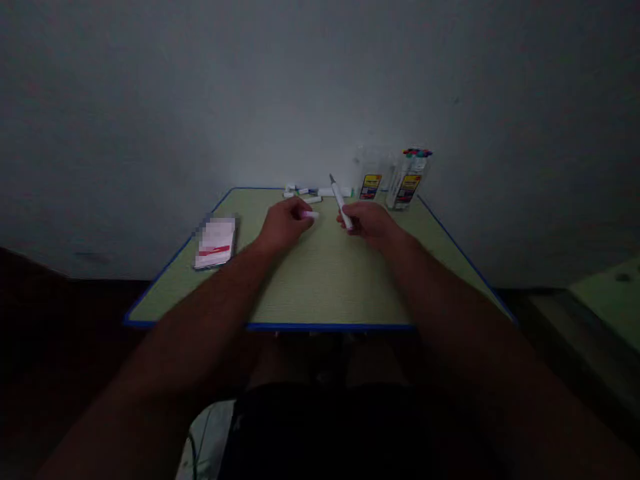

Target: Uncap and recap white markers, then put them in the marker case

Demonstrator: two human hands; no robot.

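Note:
My right hand (367,220) grips a white marker (338,195) near its lower end. The marker is tilted, with its grey tip bare and pointing up and away toward the wall. Pinched in my left hand (287,223) is a small white marker cap (311,214), pinkish at the finger end. Cap and marker are apart, with a hand's gap over the table. Behind my left hand lie several white marker pieces (313,200), among them caps (291,187). A longer white marker (327,192) with a green end lies along the back edge.
Two clear plastic cases stand at the back right: one (371,170) looks see-through, the other (407,180) holds several coloured markers. A notebook (216,241) with a red mark lies at the left. Blue edging (330,327) borders the table; a wall (300,93) rises behind.

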